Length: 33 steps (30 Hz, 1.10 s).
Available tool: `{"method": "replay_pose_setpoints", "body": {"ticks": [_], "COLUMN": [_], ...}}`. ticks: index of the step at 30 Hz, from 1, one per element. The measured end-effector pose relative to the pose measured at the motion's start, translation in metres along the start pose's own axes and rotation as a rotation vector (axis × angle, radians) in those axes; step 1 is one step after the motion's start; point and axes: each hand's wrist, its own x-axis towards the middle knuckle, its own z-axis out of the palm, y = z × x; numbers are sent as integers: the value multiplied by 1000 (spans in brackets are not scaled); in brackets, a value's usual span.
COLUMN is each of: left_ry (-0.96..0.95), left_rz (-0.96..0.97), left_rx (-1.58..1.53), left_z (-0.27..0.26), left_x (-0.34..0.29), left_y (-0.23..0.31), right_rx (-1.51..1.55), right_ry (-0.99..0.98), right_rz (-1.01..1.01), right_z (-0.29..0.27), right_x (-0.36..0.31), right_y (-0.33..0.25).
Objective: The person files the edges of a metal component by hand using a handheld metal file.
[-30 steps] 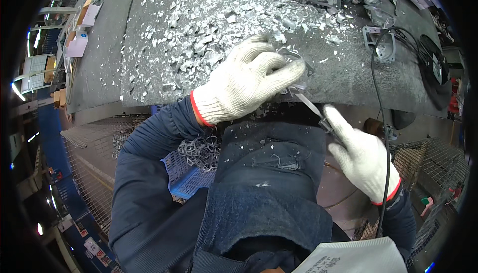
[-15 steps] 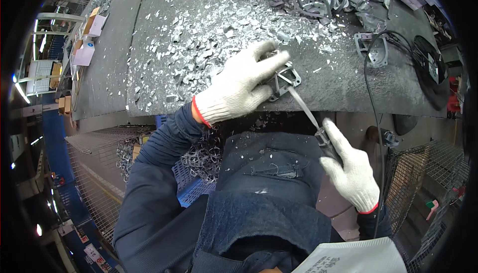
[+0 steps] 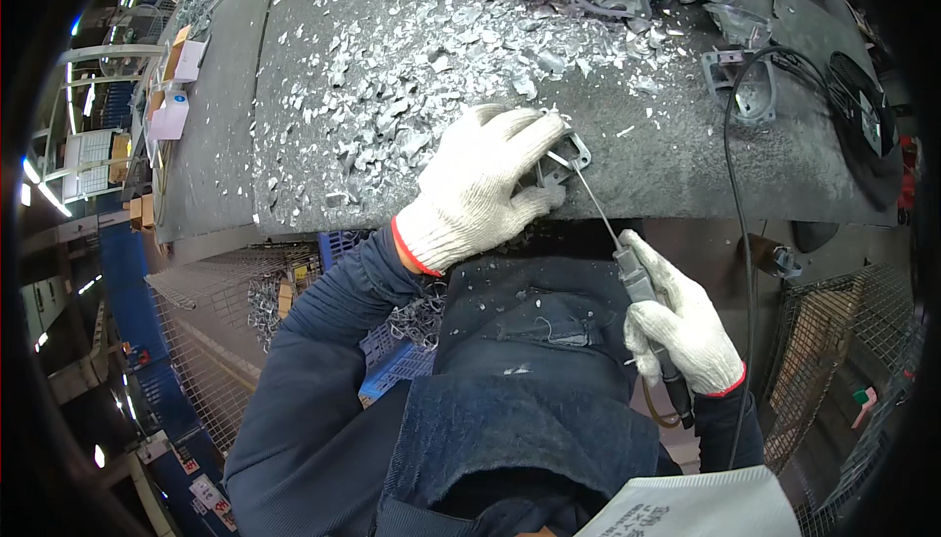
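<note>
From the head view, I see the gloved left hand (image 3: 490, 179) gripping a small grey metal frame (image 3: 582, 158) by the near edge of the worktop (image 3: 676, 179). The gloved right hand (image 3: 683, 321) is closed round a slim-bladed hand tool (image 3: 633, 274), its tip at the frame. Silvery flakes (image 3: 387, 96) lie to the left.

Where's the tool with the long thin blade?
In the head view, right of centre: the tool is in the right hand, its blade slanting up and left toward the metal frame in the left hand.
</note>
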Motion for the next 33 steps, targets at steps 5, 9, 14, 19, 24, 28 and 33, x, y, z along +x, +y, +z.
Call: {"method": "replay_pose_setpoints", "body": {"ticks": [5, 9, 14, 19, 24, 28, 33], "left_ry": [17, 20, 13, -5, -32, -55, -76], "left_rz": [19, 16, 13, 15, 71, 99, 131], "left_rx": [-18, -32, -47, -72, -89, -96, -126], "left_z": [0, 1, 1, 1, 1, 1, 2], "left_x": [1, 2, 1, 1, 4, 5, 7], "left_y": [-1, -2, -1, -4, -12, -15, -20], "right_rx": [38, -25, -28, -251, -1044, -1546, -1660], "right_ry": [-14, 27, 19, 104, 301, 354, 358], "right_rz": [-10, 11, 10, 18, -454, -506, -536], "right_z": [4, 6, 4, -1, -9, -23, -32], "right_x": [-4, -9, -8, -4, 2, 0, 7], "right_y": [-4, -4, -5, -6, -11, -36, -61]}}
